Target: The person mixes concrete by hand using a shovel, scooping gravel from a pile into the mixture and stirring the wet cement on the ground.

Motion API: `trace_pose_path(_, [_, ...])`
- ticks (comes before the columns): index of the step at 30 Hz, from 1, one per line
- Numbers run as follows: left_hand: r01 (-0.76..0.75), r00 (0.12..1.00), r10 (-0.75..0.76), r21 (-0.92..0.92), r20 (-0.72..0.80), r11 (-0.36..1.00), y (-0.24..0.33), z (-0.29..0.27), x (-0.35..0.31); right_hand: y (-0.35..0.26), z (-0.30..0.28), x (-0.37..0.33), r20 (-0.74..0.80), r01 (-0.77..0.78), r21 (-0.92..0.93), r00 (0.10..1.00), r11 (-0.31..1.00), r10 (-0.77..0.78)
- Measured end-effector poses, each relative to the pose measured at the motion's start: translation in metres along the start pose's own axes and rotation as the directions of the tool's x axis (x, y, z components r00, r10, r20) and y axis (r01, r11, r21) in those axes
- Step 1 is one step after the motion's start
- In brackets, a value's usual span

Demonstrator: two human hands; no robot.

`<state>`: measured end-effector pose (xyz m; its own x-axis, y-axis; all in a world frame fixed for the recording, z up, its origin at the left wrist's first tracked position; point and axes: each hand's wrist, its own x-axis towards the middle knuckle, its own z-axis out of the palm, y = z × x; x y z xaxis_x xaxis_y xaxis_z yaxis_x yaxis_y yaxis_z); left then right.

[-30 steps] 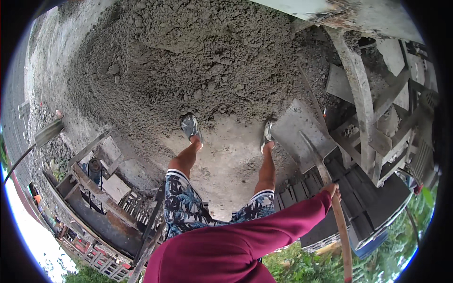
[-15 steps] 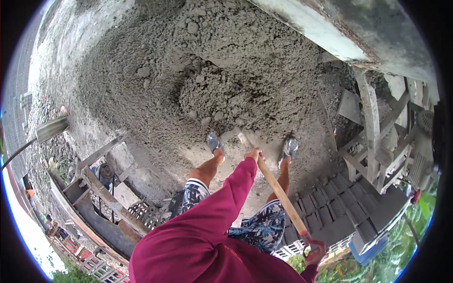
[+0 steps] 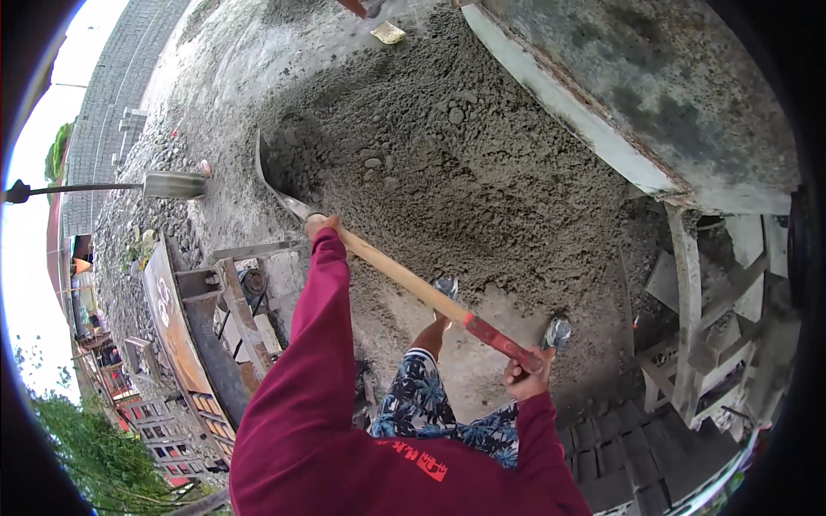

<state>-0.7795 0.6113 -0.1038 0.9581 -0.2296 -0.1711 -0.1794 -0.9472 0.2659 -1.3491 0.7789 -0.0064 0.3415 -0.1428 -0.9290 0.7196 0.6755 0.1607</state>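
My left hand is wrapped round the low end of a shovel's wooden shaft, just above the metal. My right hand is closed on the shovel's red grip, close to my right shoe. Out to the left, the shovel blade is up against the edge of a grey, damp, lumpy mix, with some of it lying against the blade. That mix spreads wide over the ground in front of my feet.
A large weathered metal body overhangs the far right. Wooden framing stands on the right, above stacked grey blocks. To the left are a grey cylinder on a rod and a metal trough. My shoes are at the mix's near edge.
The shovel has swung left, its blade going from the mix in front of my feet to the left side. Both hands have kept hold; the right has come up and forward into fuller view.
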Motion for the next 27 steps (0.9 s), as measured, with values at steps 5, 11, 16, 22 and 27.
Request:
trace_pose_path(5, [0.133,0.977,-0.061,-0.364,0.203,0.922,0.045,-0.102,-0.125,-0.032,-0.041,-0.049,0.146,0.114,0.228,0.978,0.967,-0.150])
trace_pose_path(11, [0.642,0.628,0.047,-0.552,0.777,0.532,-0.061,0.023,-0.304,-0.028,-0.243,-0.154,-0.210,0.422,-0.353,0.834,0.835,-0.510])
trace_pose_path(16, [0.841,-0.081,-0.212,0.181,0.974,0.510,-0.128,0.156,-0.637,-0.007,-0.397,-0.314,-0.613,0.479,-0.668,0.080,0.569,-0.786])
trace_pose_path(22, [0.763,-0.553,-0.275,0.611,0.787,0.213,-0.120,0.139,-0.793,-0.079,-0.320,-0.308,-0.475,0.133,-0.871,0.023,0.474,-0.880])
trace_pose_path(27, [0.955,-0.195,-0.076,0.207,0.978,0.212,-0.115,0.303,-0.454,-0.072,-0.217,-0.112,-0.357,0.144,-0.906,0.241,0.397,-0.902])
